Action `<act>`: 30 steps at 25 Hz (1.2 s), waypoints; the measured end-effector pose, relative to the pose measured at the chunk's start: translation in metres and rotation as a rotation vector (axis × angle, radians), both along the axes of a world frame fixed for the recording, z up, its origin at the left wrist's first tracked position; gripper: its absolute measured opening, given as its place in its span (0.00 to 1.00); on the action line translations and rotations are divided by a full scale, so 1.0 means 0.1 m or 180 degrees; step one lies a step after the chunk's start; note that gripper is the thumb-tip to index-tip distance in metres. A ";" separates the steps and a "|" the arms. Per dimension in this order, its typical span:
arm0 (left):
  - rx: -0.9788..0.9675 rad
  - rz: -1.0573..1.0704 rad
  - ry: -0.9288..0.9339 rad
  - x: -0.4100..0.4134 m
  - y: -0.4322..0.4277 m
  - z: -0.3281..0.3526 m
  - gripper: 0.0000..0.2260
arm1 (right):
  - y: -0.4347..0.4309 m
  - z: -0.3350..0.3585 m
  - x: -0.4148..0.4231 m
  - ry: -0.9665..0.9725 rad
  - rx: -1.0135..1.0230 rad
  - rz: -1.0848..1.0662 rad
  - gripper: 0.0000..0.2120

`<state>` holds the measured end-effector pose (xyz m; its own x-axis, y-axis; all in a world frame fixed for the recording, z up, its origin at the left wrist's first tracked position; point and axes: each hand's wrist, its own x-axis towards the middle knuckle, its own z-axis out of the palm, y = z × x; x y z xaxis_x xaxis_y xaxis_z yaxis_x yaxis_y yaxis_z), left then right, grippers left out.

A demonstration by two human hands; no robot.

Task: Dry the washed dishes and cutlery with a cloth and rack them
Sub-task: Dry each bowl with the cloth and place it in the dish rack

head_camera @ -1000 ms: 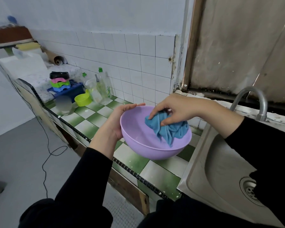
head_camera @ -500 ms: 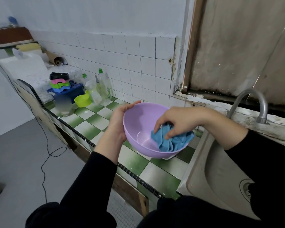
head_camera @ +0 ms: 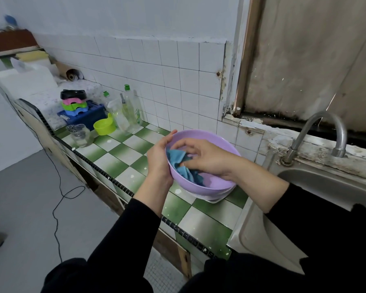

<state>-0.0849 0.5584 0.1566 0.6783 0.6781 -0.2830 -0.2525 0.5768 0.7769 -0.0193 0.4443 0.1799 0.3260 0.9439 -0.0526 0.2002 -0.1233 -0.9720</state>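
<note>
Wiping the inside of a purple bowl (head_camera: 209, 187) with a blue cloth (head_camera: 179, 163) above a green-and-white tiled counter (head_camera: 123, 153).

Left hand (head_camera: 159, 159) clasped around the bowl's left rim, thumb hooked over the edge, fingers curled under the outside wall; bowl tilted toward the body, just left of the steel sink (head_camera: 334, 187), over something white on the tiles. Right hand (head_camera: 205, 157) reaching in from the right, fingers bent and pressed down on the bunched cloth against the inner wall. Farther along the counter, well apart: a blue rack (head_camera: 87, 116) stacked with coloured plastic dishes, a lime cup (head_camera: 104, 126), a glass jar (head_camera: 79, 135), clear soap bottles (head_camera: 131, 108). Curved tap (head_camera: 325, 132) behind the sink.
</note>
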 end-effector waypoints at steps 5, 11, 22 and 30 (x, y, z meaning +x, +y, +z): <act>-0.0009 0.0028 0.0264 -0.03 0.14 0.01 0.10 | -0.29 0.30 0.22 -0.1606 -0.0857 0.1423 0.16; 0.0204 -0.0470 0.0795 -0.09 0.03 -0.05 0.13 | -0.41 0.41 0.43 -0.1684 -0.0346 0.1269 0.23; 0.1855 -0.0696 -0.0275 -0.06 -0.04 -0.33 0.42 | -0.54 0.18 0.63 0.0281 0.2012 -0.1247 0.34; 0.1507 -0.0884 -0.0157 0.05 -0.06 -0.10 0.37 | -0.86 0.27 0.47 -0.2022 0.0713 -0.1647 0.23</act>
